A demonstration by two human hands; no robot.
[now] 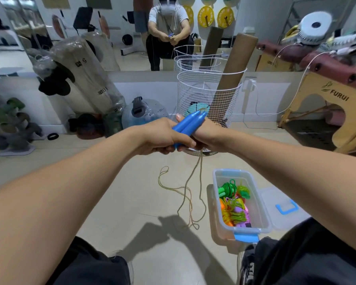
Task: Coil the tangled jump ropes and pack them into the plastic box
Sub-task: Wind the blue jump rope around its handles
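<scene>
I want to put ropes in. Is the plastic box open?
Open: the plastic box shows coiled ropes inside; its lid lies beside it.

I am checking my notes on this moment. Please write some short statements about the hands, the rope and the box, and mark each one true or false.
1. Both hands hold the blue handles together. True: the left hand and the right hand grip them.
2. The rope is already coiled. False: it hangs from the handles and lies loose on the floor.
3. The box is open. True: it holds coloured ropes.
4. The lid is on the box. False: it lies on the floor beside the box.
5. The box is to the left of the rope. False: it is to the right.
</scene>
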